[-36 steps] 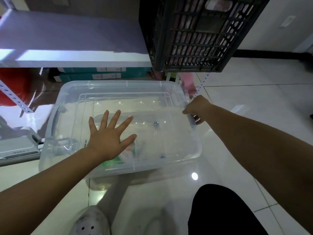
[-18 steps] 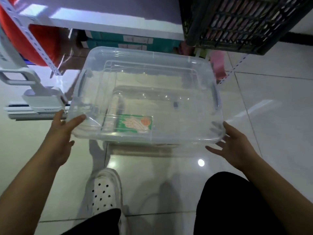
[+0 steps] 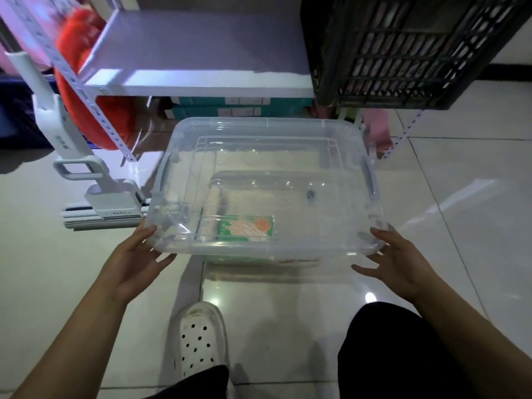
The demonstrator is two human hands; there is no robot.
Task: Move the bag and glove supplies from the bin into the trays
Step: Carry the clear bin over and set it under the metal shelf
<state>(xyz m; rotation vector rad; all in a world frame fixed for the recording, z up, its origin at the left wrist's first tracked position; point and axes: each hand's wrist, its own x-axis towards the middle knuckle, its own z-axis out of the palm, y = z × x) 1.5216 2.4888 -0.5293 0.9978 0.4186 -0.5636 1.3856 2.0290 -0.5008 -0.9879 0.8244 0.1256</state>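
Left hand (image 3: 135,260): palm turned inward at the near left corner of the clear plastic bin (image 3: 357,139), fingers straight and relaxed, thumb touching the rim, gripping nothing. Right hand (image 3: 400,263): mirrored at the near right corner, fingers spread and nearly straight, tips at or just beside the rim; actual contact cannot be told. Both forearms: bare, reaching forward from the lower corners of the view. Bin: transparent, rectangular, moulded handles on its short sides, standing on the floor in front of the person. Contents: one green glove pack (image 3: 247,228) printed with a hand motif, lying flat near the front wall, left of centre; one pale roll (image 3: 214,208) just left of it, kind unclear. Floor (image 3: 460,182): glossy light tiles with visible grout lines and reflected lamp spots. Shelf (image 3: 187,53): pale board on a perforated metal upright, just behind the bin. Black lattice crate (image 3: 403,47): on the shelf's right end, above the bin's far right corner. Teal boxes (image 3: 239,108): under the shelf. Red rounded object (image 3: 86,90): left, behind the upright. White appliance with handle (image 3: 86,168): on the floor left of the bin. White perforated clog (image 3: 201,338): on the tiles near the bin's front, dark trouser legs at the bottom edge.
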